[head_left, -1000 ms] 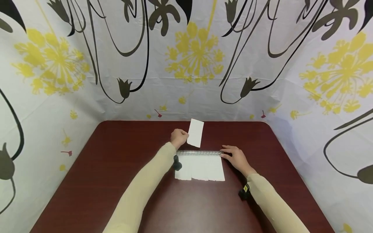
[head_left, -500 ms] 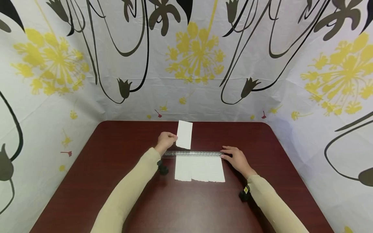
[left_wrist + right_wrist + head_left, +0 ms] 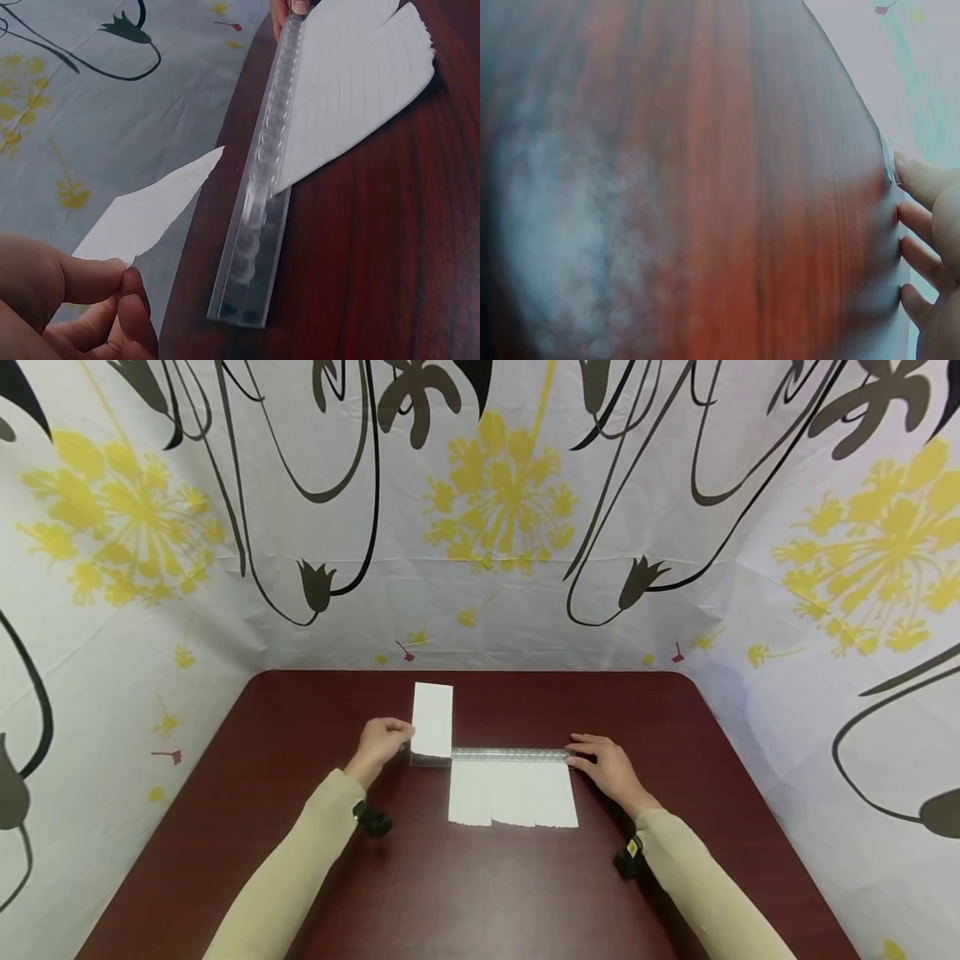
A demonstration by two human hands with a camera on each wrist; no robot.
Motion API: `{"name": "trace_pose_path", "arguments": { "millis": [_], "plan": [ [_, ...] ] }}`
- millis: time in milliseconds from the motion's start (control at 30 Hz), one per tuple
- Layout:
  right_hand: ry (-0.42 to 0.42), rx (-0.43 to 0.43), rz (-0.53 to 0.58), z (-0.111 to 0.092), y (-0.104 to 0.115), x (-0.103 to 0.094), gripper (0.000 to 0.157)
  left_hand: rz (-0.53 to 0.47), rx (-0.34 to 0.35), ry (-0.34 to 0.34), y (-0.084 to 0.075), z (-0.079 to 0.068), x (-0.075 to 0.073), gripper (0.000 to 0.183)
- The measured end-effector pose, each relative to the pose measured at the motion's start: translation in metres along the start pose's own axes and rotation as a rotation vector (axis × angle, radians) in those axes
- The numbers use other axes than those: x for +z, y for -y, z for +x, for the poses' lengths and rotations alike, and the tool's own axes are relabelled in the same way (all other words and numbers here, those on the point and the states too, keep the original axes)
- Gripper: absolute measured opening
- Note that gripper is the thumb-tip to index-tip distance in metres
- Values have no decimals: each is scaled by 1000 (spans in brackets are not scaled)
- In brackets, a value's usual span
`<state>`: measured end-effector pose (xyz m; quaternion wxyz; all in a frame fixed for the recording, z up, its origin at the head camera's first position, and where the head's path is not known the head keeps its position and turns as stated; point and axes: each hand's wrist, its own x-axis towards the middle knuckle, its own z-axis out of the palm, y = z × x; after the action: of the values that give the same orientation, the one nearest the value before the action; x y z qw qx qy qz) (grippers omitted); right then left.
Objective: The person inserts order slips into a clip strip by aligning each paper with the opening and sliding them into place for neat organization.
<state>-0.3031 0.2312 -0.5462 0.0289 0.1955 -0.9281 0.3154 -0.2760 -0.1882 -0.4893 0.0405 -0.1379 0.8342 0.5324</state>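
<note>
My left hand pinches a torn strip of white paper by its left side, between thumb and fingers. In the left wrist view the strip slants up from the fingertips, one edge ragged. A clear plastic ruler lies across the table; the strip's lower end overlaps its left part in the head view. Under the ruler's near side are several lined paper strips, side by side with ragged near ends. My right hand grips the ruler's right end, thumb on the near side, fingers beyond.
The dark red-brown wooden table has rounded far corners. A white cloth with yellow and dark floral prints hangs close behind it and along both sides. Small black devices are strapped at both wrists.
My left hand has carried the paper strip leftward and slightly nearer, from beyond the ruler's middle to its left end. The right hand and ruler stay in place.
</note>
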Motion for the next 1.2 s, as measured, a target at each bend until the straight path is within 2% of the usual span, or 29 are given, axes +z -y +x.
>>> {"name": "trace_pose_path", "arguments": {
  "millis": [567, 833, 1200],
  "plan": [
    [7, 18, 11, 0, 0, -2, 37, 48, -19, -1, 40, -33, -47, 33],
    [8, 20, -3, -1, 0, 0, 38, 59, -45, 15, 54, -45, -56, 34],
    [-15, 20, -18, 0, -2, 2, 38, 64, -73, 36, 67, -54, -60, 35]
  ]
}}
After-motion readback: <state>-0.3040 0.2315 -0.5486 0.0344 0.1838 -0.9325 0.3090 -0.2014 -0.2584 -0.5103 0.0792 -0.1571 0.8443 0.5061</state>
